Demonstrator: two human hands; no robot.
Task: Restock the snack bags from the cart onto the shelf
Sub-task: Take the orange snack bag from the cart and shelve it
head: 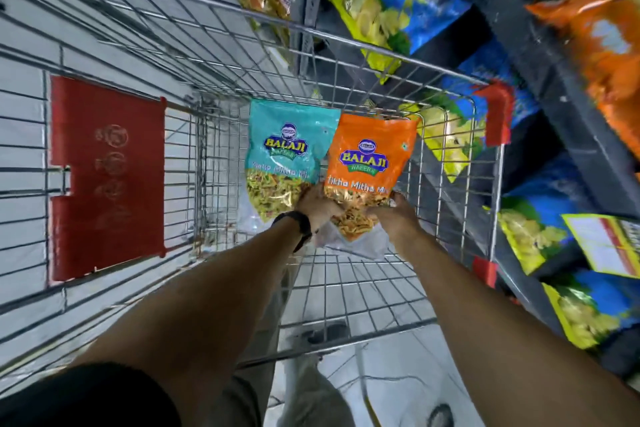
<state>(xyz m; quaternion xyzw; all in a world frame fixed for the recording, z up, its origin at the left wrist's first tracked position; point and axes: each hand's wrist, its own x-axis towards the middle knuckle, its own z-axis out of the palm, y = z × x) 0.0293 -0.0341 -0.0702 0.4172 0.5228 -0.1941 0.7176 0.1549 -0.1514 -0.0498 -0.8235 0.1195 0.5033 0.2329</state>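
Head view. Two bare forearms reach down into the wire cart (221,10). Left hand (317,203), wristwatch (296,222) behind it, and right hand (396,215) both clasp the lower end of one orange bag (370,163). One teal bag (287,156) lies just left of it. One red flap (107,177) hangs on the cart; the shelf (540,55) stands right of the cart.

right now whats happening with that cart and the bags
A person is reaching into the wire cart with both hands. The left hand and right hand both grip the lower end of the orange snack bag. The teal snack bag sits beside it. The shelf on the right already holds bags.
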